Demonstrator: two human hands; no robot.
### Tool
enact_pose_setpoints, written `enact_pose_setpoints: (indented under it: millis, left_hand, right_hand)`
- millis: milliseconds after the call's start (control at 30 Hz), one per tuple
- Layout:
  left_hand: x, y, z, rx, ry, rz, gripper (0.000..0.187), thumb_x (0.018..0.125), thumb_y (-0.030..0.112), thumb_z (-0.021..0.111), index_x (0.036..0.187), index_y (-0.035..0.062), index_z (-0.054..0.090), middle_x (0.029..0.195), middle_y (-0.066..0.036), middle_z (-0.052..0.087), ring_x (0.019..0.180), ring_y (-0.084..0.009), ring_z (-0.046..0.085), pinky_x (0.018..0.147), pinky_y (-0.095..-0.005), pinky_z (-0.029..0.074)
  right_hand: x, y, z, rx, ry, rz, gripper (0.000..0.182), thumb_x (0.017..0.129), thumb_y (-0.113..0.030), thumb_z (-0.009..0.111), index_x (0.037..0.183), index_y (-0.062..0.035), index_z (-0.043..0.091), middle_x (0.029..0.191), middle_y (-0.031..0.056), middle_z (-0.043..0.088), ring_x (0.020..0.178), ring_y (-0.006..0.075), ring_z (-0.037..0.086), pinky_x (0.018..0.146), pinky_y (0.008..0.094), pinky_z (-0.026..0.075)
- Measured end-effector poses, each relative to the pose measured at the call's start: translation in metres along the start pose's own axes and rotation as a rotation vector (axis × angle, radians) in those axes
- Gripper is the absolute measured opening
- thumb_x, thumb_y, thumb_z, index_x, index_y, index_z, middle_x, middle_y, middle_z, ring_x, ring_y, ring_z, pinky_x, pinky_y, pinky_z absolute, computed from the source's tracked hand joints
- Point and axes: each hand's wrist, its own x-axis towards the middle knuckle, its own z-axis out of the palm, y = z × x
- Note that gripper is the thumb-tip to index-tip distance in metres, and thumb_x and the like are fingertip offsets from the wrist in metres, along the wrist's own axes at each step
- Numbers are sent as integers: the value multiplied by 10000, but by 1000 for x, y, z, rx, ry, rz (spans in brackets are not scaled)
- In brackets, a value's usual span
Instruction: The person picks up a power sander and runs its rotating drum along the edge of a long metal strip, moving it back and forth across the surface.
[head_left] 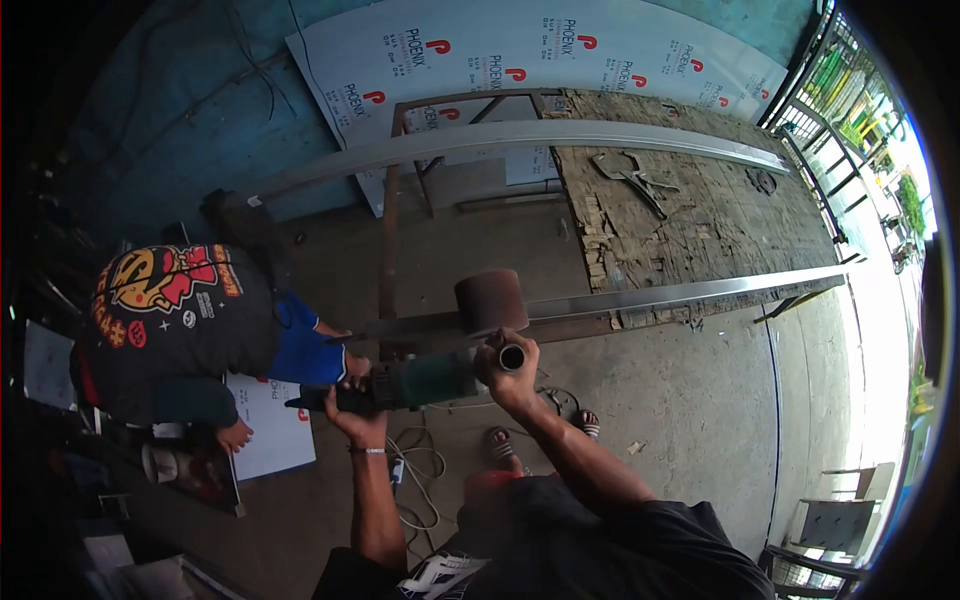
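I hold a green-bodied power drum sander (pixel 440 379) across the front of me. My left hand (pixel 355 420) is wrapped round its dark rear handle, at the left end. Closed on the tubular side handle (pixel 511 357) is my right hand (pixel 515 380), near the drum end. The reddish-brown sanding drum (pixel 489 302) overlaps the near shiny metal bar (pixel 680 295) in this view. That bar runs along the front edge of the worn wooden tabletop (pixel 690 225) and past it to the left.
A second metal bar (pixel 500 135) spans the back of the rusty frame (pixel 390 230). Locking pliers (pixel 635 182) lie on the wood. A crouching person (pixel 170 330) works close by at left, near a white sheet (pixel 275 435). A cable (pixel 430 480) loops over the floor.
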Motion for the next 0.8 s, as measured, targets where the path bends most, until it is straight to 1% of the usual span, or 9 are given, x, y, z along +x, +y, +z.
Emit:
enact_pose_setpoints:
  millis: [133,200,267,400,533,600,667,733,800]
  left_hand:
    - [-6,-73,6,-53,-78,-136,227,837,319,582,798,99,544,767,-42,512,755,-202,500,754,-391,466]
    - [-12,-93,4,-187,-242,-293,235,833,309,583,802,82,530,786,-59,514,779,-212,494,770,-387,457]
    - [-31,-149,17,-133,25,-287,243,830,301,584,800,66,528,778,-72,507,780,-221,490,772,-382,452]
    - [-46,-183,17,-164,-11,-361,251,826,312,595,811,67,543,791,-82,534,786,-232,516,780,-388,458]
    - [-32,-160,9,-104,14,-267,227,832,319,591,815,96,552,807,-70,555,807,-230,552,808,-401,484]
    - [-21,-125,-1,-108,-137,-293,220,831,318,593,810,103,551,805,-64,561,797,-224,554,808,-403,487]
    - [-23,-89,10,5,-31,-114,241,839,331,576,800,97,535,813,-59,569,780,-207,540,784,-381,459]
    - [2,-48,-27,-7,-111,-92,244,840,333,575,797,96,534,803,-55,550,752,-180,518,777,-352,444]
    - [-16,-18,-7,-16,-98,-21,236,841,321,578,788,96,533,797,-46,538,751,-162,516,801,-342,449]
  right_hand:
    - [7,-40,-64,117,194,12,305,778,-70,627,597,-44,384,548,-23,430,513,64,382,455,270,335]
    - [7,-29,-96,-130,252,-115,293,789,-41,601,593,-56,383,556,-26,428,514,49,387,456,248,335]
    - [16,-42,-143,184,236,28,288,788,-23,583,590,-74,380,556,-35,403,522,42,369,470,242,339]
    - [24,-40,-178,-43,320,-121,283,780,-25,578,590,-73,375,566,-45,385,533,39,343,481,237,323]
    - [14,-25,-163,-18,300,-119,256,778,-25,571,602,-69,390,571,-45,394,528,38,353,480,232,325]
    - [8,-35,-126,-10,266,-156,248,785,-46,587,611,-64,413,565,-37,429,521,44,387,461,242,325]
    - [1,-34,-96,-30,150,-91,259,792,-87,621,616,-40,438,524,4,465,495,55,441,455,264,359]
    - [-3,-24,-63,48,51,-45,229,782,-93,628,648,-25,455,555,38,492,530,79,477,493,291,388]
    - [-5,-17,-37,103,-5,-60,216,775,-92,630,663,-25,458,581,56,503,549,97,478,512,305,390]
